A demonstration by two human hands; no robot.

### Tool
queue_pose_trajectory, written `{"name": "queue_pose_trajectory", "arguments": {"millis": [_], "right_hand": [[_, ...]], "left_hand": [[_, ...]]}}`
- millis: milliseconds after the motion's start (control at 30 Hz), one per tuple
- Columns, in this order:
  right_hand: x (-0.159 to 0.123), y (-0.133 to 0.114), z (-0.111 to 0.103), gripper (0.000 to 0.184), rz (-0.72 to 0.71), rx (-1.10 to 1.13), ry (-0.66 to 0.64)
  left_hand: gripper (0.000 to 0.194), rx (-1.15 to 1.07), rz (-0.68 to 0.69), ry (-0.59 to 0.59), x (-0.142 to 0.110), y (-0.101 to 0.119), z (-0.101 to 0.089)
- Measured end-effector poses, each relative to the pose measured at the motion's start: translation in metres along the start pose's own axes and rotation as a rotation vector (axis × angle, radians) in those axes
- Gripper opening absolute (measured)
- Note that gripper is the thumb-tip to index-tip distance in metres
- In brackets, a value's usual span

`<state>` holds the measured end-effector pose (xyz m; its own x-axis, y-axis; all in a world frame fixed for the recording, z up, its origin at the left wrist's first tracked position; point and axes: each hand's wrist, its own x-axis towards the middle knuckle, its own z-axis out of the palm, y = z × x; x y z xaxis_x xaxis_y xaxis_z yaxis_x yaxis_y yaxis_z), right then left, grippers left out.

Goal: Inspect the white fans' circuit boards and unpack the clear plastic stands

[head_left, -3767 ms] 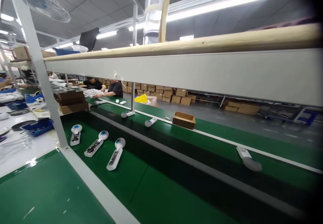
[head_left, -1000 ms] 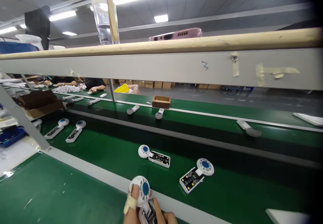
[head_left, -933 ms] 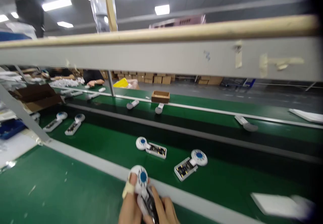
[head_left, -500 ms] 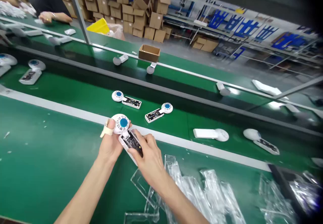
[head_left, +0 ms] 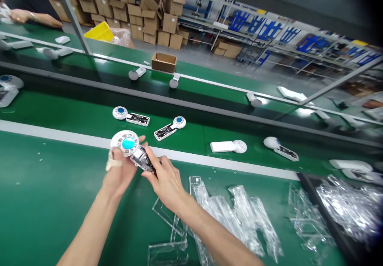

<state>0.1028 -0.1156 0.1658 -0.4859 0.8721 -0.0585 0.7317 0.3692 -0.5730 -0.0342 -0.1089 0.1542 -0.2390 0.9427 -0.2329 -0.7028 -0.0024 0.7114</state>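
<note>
Between my two hands is a white handheld device (head_left: 119,138) with a round head, a shiny blue disc and an exposed circuit board in its handle. My left hand (head_left: 118,178) grips the round head from the near left, a pale finger cot on its thumb. My right hand (head_left: 167,182) closes on the handle's far end, thumb and fingers along its sides; part of the board is hidden under them. Beyond the hands, two similar open devices, one on the left (head_left: 131,116) and one on the right (head_left: 169,128), lie on the green conveyor belt (head_left: 74,114).
Clear plastic frames (head_left: 167,246) and a heap of clear plastic parts (head_left: 230,214) lie near my right forearm. A black tray (head_left: 317,202) of clear pieces stands at right. More devices (head_left: 229,146) sit along the belt. Behind a grey rail (head_left: 134,93), a co-worker's hand (head_left: 20,16) shows.
The view has swung right, so the surroundings sit further left. My hands still hold the device, whose handle now looks shorter as it tilts, and its blue disc catches the light.
</note>
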Motion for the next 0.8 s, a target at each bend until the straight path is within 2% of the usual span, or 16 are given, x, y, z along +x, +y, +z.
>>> {"name": "queue_pose_trajectory", "arguments": {"millis": [67, 100, 167, 233, 267, 333, 367, 433, 500, 567, 633, 700, 767, 800], "right_hand": [[0.003, -0.003, -0.001, 0.061, -0.065, -0.088, 0.049], [0.006, -0.005, 0.001, 0.059, -0.086, -0.097, 0.064], [0.012, -0.005, 0.008, 0.05, -0.06, -0.013, 0.122], [0.022, -0.002, 0.018, 0.034, 0.067, 0.138, 0.21], [0.027, 0.001, 0.024, 0.032, 0.13, 0.202, 0.257], [0.038, 0.006, 0.036, 0.043, 0.175, 0.268, 0.33], [0.043, 0.008, 0.043, 0.047, 0.147, 0.277, 0.353], [0.054, 0.008, 0.054, 0.051, 0.063, 0.276, 0.394], [0.065, 0.004, 0.061, 0.05, 0.043, 0.254, 0.378], [0.075, -0.003, 0.06, 0.046, 0.055, 0.206, 0.283], [0.085, -0.004, 0.051, 0.041, 0.047, 0.155, 0.174], [0.095, 0.004, 0.038, 0.035, 0.042, 0.119, 0.125], [0.106, 0.02, 0.026, 0.029, 0.062, 0.035, 0.122], [0.112, 0.029, 0.022, 0.034, 0.057, -0.044, 0.12]], "left_hand": [[0.062, 0.114, -0.147, -0.016, -0.004, -0.005, -0.009], [0.057, 0.162, -0.184, 0.021, -0.007, -0.007, -0.012], [0.046, 0.215, -0.152, 0.136, -0.012, -0.01, -0.018], [0.043, 0.238, -0.069, 0.222, -0.015, -0.014, -0.023], [0.043, 0.252, -0.041, 0.24, -0.016, -0.016, -0.025], [0.046, 0.277, 0.024, 0.262, -0.012, -0.023, -0.035], [0.047, 0.288, 0.044, 0.266, -0.007, -0.027, -0.042], [0.047, 0.314, 0.036, 0.251, 0.006, -0.03, -0.06], [0.047, 0.366, -0.012, 0.24, 0.022, -0.025, -0.075], [0.049, 0.425, -0.047, 0.239, 0.037, -0.008, -0.083], [0.052, 0.507, -0.049, 0.237, 0.056, 0.021, -0.086], [0.053, 0.714, 0.009, 0.294, 0.087, 0.057, -0.09], [0.053, 0.799, 0.025, 0.399, 0.126, 0.092, -0.102], [0.053, 0.838, 0.028, 0.449, 0.145, 0.107, -0.11]]}}
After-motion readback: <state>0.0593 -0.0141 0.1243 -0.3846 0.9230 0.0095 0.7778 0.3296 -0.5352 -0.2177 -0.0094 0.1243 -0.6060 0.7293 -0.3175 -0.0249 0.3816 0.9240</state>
